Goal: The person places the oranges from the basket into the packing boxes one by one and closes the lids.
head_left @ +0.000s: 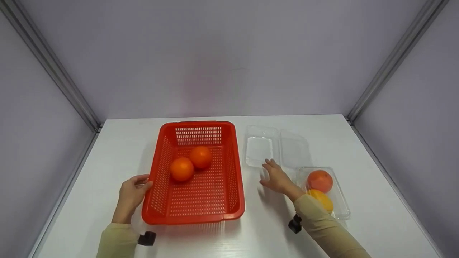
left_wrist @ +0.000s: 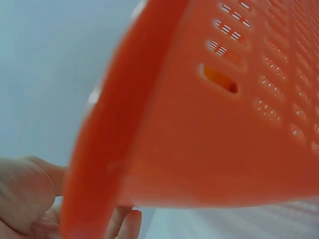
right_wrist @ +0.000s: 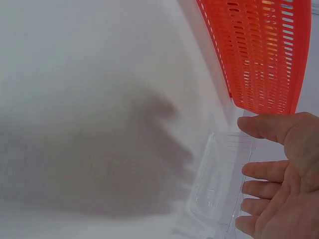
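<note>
A red plastic basket [head_left: 235,179] with slotted walls stands left of centre, holding two oranges: one nearer the front [head_left: 181,169], the other just behind it [head_left: 200,157]. At its left side, my left hand [head_left: 131,193] grips the rim; in the left wrist view the fingertips [left_wrist: 130,224] show below the rim. My right hand [head_left: 278,177] holds nothing, its fingers spread over the table at the front edge of an open clear plastic clamshell box [head_left: 260,147]. In the right wrist view, the hand [right_wrist: 284,186] overlaps that box, with the basket's wall beyond the thumb.
At the right, another clear plastic box [head_left: 340,200] holds a reddish-orange round fruit [head_left: 320,181] and a yellow fruit [head_left: 322,200], with my right forearm partly in front. The clamshell's lid [head_left: 296,148] lies folded out to the right. Grey walls enclose the white table [head_left: 376,215].
</note>
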`<control>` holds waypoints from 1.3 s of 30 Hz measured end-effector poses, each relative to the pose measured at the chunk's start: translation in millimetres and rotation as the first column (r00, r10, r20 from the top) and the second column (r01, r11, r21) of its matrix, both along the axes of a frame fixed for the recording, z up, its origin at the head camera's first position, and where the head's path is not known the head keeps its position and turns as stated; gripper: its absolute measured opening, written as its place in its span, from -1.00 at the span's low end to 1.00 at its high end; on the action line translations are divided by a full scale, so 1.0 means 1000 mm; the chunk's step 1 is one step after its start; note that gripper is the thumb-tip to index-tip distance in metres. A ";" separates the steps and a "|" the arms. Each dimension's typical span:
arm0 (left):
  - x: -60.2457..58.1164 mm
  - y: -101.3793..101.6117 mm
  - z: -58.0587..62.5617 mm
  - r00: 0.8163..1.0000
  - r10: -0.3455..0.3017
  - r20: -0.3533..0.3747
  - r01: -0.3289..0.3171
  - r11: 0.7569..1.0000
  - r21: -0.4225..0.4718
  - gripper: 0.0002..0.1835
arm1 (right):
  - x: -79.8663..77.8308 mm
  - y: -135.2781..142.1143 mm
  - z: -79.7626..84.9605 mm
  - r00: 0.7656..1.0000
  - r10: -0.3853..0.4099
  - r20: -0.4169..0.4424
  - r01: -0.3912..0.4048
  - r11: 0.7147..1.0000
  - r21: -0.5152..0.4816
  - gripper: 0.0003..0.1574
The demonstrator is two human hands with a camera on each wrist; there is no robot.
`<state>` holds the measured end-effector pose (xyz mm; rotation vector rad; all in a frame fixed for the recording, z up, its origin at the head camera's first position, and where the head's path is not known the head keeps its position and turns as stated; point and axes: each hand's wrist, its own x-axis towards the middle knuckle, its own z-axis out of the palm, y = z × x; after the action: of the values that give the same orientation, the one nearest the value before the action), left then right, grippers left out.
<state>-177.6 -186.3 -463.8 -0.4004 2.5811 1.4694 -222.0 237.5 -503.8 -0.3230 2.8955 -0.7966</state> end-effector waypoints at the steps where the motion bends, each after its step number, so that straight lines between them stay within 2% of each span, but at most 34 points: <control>1: 0.000 0.000 0.000 1.000 -0.002 0.000 0.002 1.000 0.002 -0.51 | 0.001 -0.001 0.000 1.000 0.004 -0.005 -0.004 1.000 -0.002 -0.25; 7: 0.000 0.000 -0.001 1.000 -0.009 -0.023 0.009 1.000 0.003 -0.51 | 0.004 -0.004 -0.003 0.999 0.007 -0.033 -0.009 0.999 -0.042 -0.27; 11: -0.001 0.001 -0.002 0.999 -0.017 -0.039 0.017 1.000 -0.006 -0.52 | 0.006 -0.001 -0.007 0.993 -0.038 -0.110 0.028 0.995 -0.092 -0.38; 22: 0.000 -0.001 -0.001 1.000 -0.016 -0.010 0.016 1.000 0.021 -0.51 | 0.011 -0.001 -0.015 0.942 -0.150 -0.300 0.090 0.974 -0.207 -0.65; 25: 0.001 -0.001 -0.001 1.000 -0.017 -0.008 0.017 1.000 0.024 -0.52 | 0.013 -0.001 -0.016 0.941 -0.157 -0.298 0.087 0.968 -0.235 -0.70; 29: -0.001 -0.001 -0.001 1.000 -0.017 -0.024 0.018 0.999 0.031 -0.52 | 0.014 -0.004 -0.013 0.957 -0.150 -0.249 0.082 0.961 -0.265 -0.72; 33: -0.002 0.001 -0.002 0.998 -0.023 -0.053 0.025 0.999 0.037 -0.54 | 0.014 -0.009 -0.006 0.970 -0.139 -0.201 0.078 0.955 -0.286 -0.73; 39: 0.000 -0.001 -0.003 0.997 -0.028 -0.076 0.029 1.000 0.008 -0.59 | 0.011 -0.020 0.007 0.980 -0.090 -0.180 0.027 0.945 -0.325 -0.75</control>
<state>-177.9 -187.7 -466.6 -0.3116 2.6256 1.5148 -211.4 217.9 -496.8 -0.3633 2.9549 -1.3225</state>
